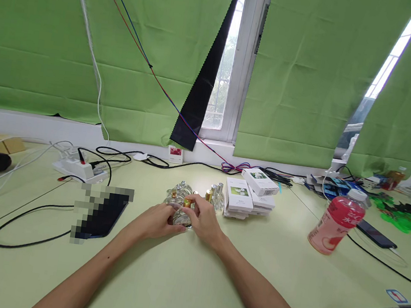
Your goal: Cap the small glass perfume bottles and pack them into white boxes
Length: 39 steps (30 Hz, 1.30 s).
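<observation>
Both hands are at a small glass perfume bottle (182,218) that stands on the table. Fingers of my left hand (159,220) are closed about the left side of its body. My right hand (205,220) pinches at the bottle's gold cap (187,203) with fingers and thumb. Just behind it sit several more clear glass bottles (181,189), partly hidden by the hands. To the right of those, several slim bottles (217,196) with gold or silver tops stand upright, close to my right hand.
White boxes (238,196) are stacked right of the bottles. A pink drink bottle (337,223) stands farther right, near a phone (377,233). A dark, partly blurred flat device (112,216) lies left. Cables and a power strip (83,168) run along the back.
</observation>
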Available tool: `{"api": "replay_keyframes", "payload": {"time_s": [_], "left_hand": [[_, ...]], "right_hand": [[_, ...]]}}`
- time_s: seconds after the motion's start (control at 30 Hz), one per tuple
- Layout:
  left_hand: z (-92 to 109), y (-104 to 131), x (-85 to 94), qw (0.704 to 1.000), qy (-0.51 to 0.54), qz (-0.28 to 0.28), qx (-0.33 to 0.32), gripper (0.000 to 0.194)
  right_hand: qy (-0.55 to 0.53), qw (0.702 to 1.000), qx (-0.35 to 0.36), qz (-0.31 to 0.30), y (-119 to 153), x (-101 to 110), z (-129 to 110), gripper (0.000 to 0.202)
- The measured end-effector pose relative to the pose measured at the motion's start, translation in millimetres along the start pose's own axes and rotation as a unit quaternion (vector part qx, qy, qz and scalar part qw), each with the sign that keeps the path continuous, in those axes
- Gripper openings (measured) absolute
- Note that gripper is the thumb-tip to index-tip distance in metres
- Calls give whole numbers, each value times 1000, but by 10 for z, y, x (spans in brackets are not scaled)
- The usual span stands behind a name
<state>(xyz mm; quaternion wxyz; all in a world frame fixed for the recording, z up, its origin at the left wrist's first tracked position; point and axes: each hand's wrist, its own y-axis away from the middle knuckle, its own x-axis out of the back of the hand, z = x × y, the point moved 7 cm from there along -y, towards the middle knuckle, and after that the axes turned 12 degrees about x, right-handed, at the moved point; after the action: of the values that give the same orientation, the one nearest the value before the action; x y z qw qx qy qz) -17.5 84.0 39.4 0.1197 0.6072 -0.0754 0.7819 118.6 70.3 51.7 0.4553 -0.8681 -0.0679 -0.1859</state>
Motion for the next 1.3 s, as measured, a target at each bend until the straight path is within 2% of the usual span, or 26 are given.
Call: {"api": "replay_keyframes", "payload": {"time_s": [0.33,0.63,0.87,1.0,1.13,1.3], "left_hand": [[5,-1,5,1000,-11,4,4,45],[4,-12,-9,1000,-27,11,1,46],[-8,-26,-21,1000,-27,12,-1,49],[11,-21,-19,1000,-22,7,-3,46],[7,-14,-16,1000,-15,9,-4,44],[-14,-23,-31,999,-34,12,2,41]], "right_hand": [[18,999,-16,37,2,6,73,22],[73,996,13,53,-36,25,-32,29],[124,990,12,61,-37,9,-19,32],[107,993,17,47,-24,8,-22,29],[53,998,14,28,14,19,-31,15],[35,998,59,6,45,-10,-86,28]]}}
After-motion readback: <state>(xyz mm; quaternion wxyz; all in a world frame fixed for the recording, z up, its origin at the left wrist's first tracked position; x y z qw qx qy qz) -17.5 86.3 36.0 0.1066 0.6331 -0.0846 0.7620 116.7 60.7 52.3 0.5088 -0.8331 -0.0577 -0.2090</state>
